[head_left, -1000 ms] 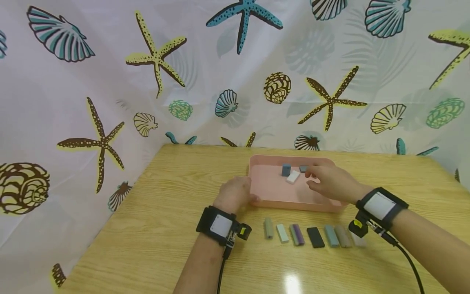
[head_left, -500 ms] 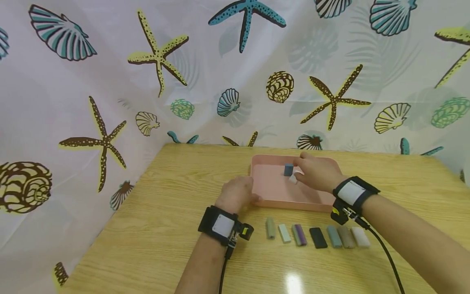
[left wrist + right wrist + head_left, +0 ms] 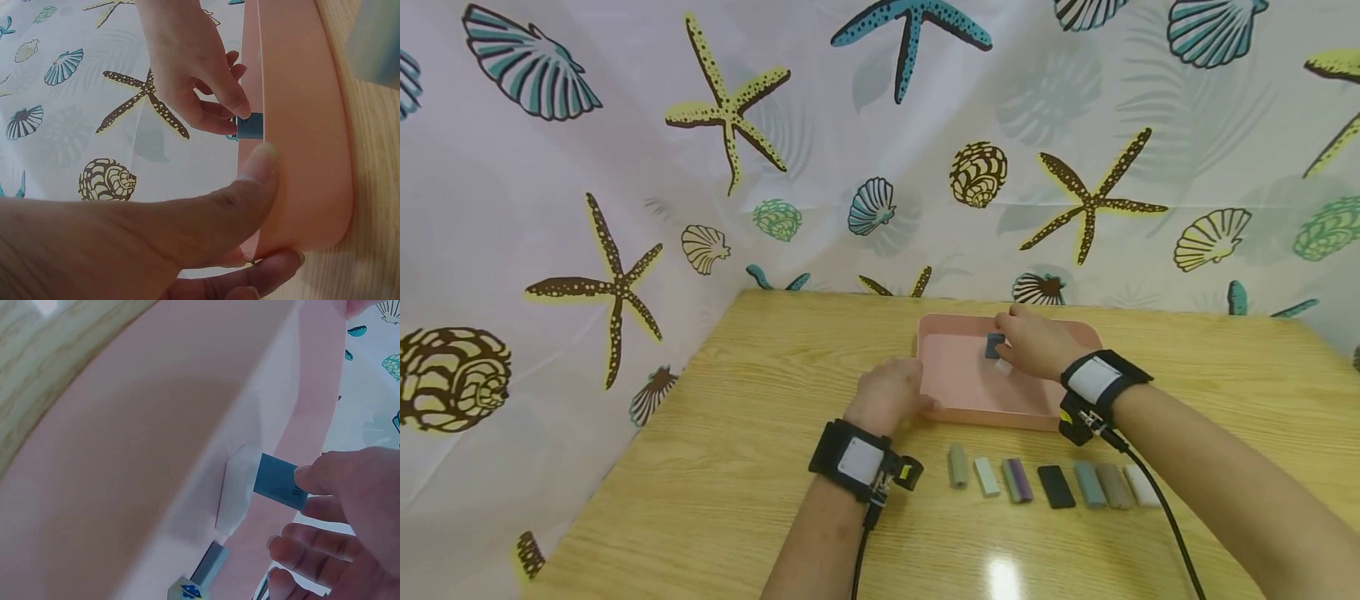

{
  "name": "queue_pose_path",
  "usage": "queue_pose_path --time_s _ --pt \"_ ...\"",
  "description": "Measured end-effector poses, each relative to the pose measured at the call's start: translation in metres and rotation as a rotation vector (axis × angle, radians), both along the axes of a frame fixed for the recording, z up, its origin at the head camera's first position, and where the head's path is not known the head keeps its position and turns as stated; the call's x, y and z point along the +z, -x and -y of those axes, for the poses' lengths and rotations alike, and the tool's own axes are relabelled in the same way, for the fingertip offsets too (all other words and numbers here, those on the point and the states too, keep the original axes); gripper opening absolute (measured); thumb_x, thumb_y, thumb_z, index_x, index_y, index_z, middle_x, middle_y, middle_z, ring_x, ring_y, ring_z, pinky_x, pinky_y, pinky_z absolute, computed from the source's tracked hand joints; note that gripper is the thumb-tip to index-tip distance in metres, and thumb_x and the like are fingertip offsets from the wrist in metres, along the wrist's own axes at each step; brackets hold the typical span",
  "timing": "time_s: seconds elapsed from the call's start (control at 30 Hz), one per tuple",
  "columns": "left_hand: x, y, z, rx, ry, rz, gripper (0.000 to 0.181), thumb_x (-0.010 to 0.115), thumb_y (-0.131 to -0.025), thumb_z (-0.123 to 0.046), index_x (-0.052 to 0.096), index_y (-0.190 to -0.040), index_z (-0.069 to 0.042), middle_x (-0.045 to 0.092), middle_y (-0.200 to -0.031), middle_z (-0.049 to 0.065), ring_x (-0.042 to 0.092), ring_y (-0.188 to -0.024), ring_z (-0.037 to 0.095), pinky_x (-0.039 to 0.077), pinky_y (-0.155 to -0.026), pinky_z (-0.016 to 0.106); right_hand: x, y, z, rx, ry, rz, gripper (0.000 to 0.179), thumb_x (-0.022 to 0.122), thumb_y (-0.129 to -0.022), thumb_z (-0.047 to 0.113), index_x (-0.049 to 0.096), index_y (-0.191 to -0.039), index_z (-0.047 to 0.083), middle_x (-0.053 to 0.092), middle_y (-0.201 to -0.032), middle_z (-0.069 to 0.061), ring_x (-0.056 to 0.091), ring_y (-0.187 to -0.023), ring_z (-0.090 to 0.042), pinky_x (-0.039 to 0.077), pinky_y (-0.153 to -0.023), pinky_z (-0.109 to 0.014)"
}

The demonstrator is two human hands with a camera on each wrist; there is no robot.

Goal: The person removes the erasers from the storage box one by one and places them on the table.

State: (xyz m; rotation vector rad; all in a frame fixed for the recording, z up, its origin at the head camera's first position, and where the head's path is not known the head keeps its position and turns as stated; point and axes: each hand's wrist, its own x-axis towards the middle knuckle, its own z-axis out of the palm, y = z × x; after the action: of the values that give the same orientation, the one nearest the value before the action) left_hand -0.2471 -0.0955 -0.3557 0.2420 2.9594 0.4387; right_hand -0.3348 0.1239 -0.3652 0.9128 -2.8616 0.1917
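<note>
The pink tray (image 3: 958, 387) stands on the wooden table, and my left hand (image 3: 887, 392) grips its left end, the thumb (image 3: 250, 178) on the wall at the rim in the left wrist view. Inside the tray, my right hand (image 3: 1036, 343) pinches a dark blue eraser (image 3: 280, 481) with small print between thumb and finger. The eraser is tipped up from the tray floor. Right beside it lies a white block-shaped eraser (image 3: 239, 490). A grey one with a printed sleeve end (image 3: 197, 575) lies close by in the right wrist view, hidden behind the hand in the head view.
In front of the tray runs a row of small blocks: green (image 3: 958, 465), pale mint (image 3: 987, 477), green and purple (image 3: 1017, 480), black (image 3: 1056, 486), teal (image 3: 1090, 483), brown (image 3: 1114, 486) and white (image 3: 1141, 485). A sea-patterned cloth (image 3: 820, 150) hangs behind the table. Cables trail from both wrists.
My right hand has moved left across the tray to the blue eraser and now pinches it. My left hand keeps its grip on the tray's end.
</note>
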Motion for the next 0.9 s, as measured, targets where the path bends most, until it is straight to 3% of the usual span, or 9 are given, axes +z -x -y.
queue_pose_path --time_s 0.2,0.43,0.9 --pt "0.000 -0.001 -0.001 -0.004 -0.003 0.006 0.036 0.071 -0.078 -0.036 0.059 -0.097 -0.009 0.057 -0.078 0.002 0.050 -0.066 0.017 0.040 -0.057 0.031 -0.009 0.003 -0.002 -0.006 -0.008 -0.001 0.024 0.064 -0.084 0.012 0.056 -0.103 0.000 0.048 -0.090 -0.015 0.048 -0.064 -0.019 0.042 -0.051 -0.030" --pt "0.001 -0.002 0.000 -0.001 0.002 -0.007 0.036 0.072 -0.077 -0.036 0.059 -0.096 -0.008 0.056 -0.077 0.002 0.049 -0.065 0.017 0.039 -0.055 0.031 -0.014 0.001 -0.004 0.033 0.049 -0.079 0.016 0.064 -0.084 0.010 0.057 -0.096 0.002 0.048 -0.086 -0.012 0.049 -0.063 -0.018 0.043 -0.051 -0.031" --pt "0.001 -0.001 0.000 0.006 -0.005 0.010 0.036 0.072 -0.077 -0.036 0.059 -0.095 -0.008 0.056 -0.078 0.003 0.049 -0.066 0.017 0.039 -0.056 0.031 -0.009 -0.012 -0.013 0.090 0.184 -0.118 0.014 0.059 -0.088 0.009 0.059 -0.101 0.004 0.044 -0.085 -0.009 0.045 -0.060 -0.014 0.040 -0.051 -0.027"
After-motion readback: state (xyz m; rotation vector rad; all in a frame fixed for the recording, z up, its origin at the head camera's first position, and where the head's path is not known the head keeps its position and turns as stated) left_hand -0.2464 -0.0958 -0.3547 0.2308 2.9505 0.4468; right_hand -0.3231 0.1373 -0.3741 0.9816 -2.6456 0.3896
